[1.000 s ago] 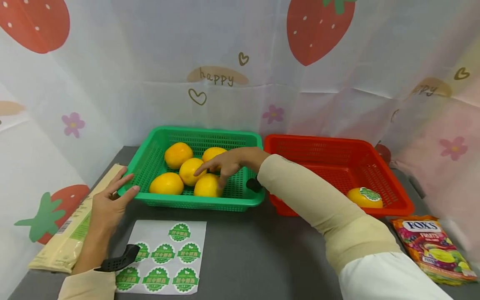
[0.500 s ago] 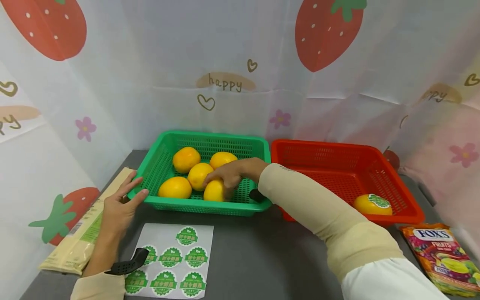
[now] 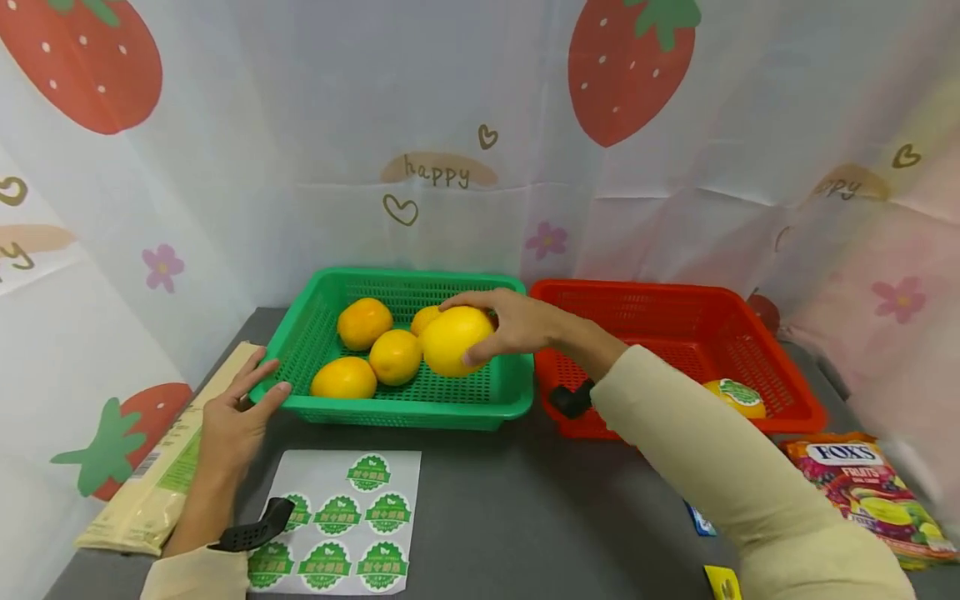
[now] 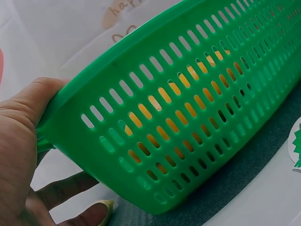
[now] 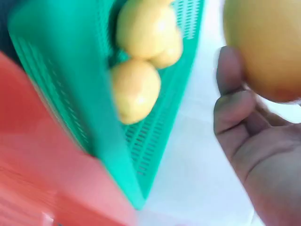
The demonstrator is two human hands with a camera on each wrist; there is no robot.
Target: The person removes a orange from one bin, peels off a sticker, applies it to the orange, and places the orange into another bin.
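The right hand (image 3: 517,325), arm outstretched, curls its fingers round a lifted orange (image 3: 455,340); left hand (image 3: 234,412) fingers relaxed against the green basket (image 3: 300,333).

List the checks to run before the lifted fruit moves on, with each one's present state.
1. Right hand grips the round yellow-orange fruit: ok.
2. Fruit raised above the green slotted plastic basket: ok.
3. Left hand steadies the green basket's corner: ok.
4. Red slotted plastic basket has room beside its one labelled fruit: ok.
5. White sheet of green stickers lies flat, uncovered: ok.
6. Sticker on the held fruit: cannot tell.
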